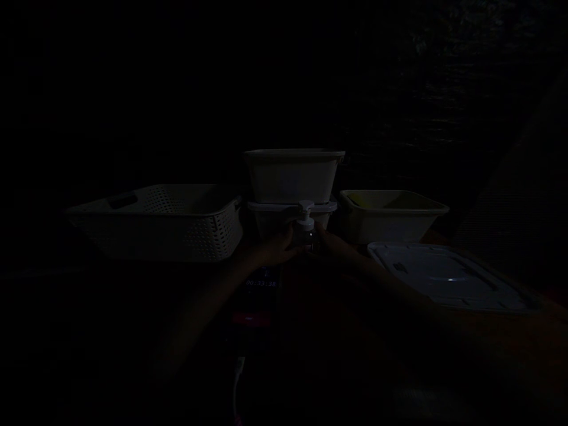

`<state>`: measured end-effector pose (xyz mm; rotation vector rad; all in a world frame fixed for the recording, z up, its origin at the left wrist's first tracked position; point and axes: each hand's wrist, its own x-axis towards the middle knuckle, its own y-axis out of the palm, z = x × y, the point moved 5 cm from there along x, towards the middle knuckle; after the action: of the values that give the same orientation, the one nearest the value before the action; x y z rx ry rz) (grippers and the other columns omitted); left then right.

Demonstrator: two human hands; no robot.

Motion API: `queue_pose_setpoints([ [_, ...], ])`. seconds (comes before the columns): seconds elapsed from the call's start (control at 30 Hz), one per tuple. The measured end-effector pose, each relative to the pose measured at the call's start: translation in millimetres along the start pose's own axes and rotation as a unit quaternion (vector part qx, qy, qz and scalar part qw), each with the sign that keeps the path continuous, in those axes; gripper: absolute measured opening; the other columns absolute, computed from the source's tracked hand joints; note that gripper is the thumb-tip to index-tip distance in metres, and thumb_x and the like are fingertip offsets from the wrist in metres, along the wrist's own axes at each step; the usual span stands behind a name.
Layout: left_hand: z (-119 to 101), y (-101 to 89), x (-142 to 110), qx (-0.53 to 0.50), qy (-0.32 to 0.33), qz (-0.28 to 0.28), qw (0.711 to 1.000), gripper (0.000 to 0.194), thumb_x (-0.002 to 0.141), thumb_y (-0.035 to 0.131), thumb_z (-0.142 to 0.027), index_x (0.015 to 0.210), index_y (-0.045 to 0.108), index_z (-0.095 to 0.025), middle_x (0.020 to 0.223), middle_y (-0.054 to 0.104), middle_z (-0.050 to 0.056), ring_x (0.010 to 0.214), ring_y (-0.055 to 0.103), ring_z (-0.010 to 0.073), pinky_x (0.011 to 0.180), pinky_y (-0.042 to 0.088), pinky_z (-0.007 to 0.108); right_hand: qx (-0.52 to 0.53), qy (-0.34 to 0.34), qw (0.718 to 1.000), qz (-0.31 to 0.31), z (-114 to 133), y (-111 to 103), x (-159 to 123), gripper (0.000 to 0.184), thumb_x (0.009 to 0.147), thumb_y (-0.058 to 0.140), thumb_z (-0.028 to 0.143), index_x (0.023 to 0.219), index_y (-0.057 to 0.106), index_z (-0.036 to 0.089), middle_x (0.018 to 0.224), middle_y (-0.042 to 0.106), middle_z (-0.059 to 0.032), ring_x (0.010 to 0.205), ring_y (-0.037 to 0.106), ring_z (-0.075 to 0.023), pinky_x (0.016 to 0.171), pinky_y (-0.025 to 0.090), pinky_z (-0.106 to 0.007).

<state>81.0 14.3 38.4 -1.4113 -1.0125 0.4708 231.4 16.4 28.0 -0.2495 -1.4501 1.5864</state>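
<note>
In very dim light, a clear pump bottle (305, 235) with a white pump head stands upright between my two hands. My left hand (280, 245) is wrapped about its left side. On the other side, my right hand (332, 242) grips it too, fingers partly lost in shadow. Right behind the bottle are two stacked white tubs: the lower tub (268, 220) has a lid, and the upper tub (290, 174) rests on it.
To the left sits a white perforated basket (151, 236). Another white tub (386, 228) with something yellowish inside stands at right, a pale lid (448, 277) before it. A phone (255, 302) showing a timer and a white cable (237, 378) lie nearer me.
</note>
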Motion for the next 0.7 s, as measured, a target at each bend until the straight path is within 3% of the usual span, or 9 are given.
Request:
queue_pose_setpoints([
  [0.33, -0.3, 1.9, 0.8, -0.012, 0.0, 0.01, 1.0, 0.071, 0.087, 0.038, -0.056, 0.139, 0.022, -0.01, 0.143, 0.034, 0.021, 0.132, 0.034, 0.0297, 0.105, 0.03, 0.041, 0.013, 0.024, 1.0, 0.011, -9.8, 7.5, 1.6, 0.081, 0.081, 0.052, 0.045, 0.141, 0.013, 0.005, 0.11, 0.062, -0.0241, 0.087, 0.065, -0.0295, 0.064, 0.048, -0.033],
  [0.5, 4.3, 3.7, 1.5, 0.017, -0.002, -0.006, 1.0, 0.074, 0.085, 0.038, -0.062, 0.136, 0.026, -0.01, 0.14, 0.038, 0.021, 0.131, 0.035, 0.0326, 0.105, 0.027, 0.046, 0.03, 0.011, 0.999, 0.005, -10.7, 7.9, 2.0, 0.081, 0.081, 0.054, 0.042, 0.142, 0.011, 0.01, 0.12, 0.057, -0.0229, 0.093, 0.064, -0.029, 0.067, 0.049, -0.034],
  [0.7, 6.7, 5.8, 2.0, 0.007, 0.0, -0.005, 1.0, 0.076, 0.084, 0.035, -0.063, 0.139, 0.025, -0.012, 0.141, 0.038, 0.021, 0.131, 0.035, 0.0335, 0.105, 0.029, 0.046, 0.036, 0.008, 0.999, 0.002, -9.5, 7.6, 1.7, 0.081, 0.081, 0.053, 0.041, 0.143, 0.009, 0.011, 0.112, 0.061, -0.0222, 0.086, 0.065, -0.0275, 0.065, 0.051, -0.036],
])
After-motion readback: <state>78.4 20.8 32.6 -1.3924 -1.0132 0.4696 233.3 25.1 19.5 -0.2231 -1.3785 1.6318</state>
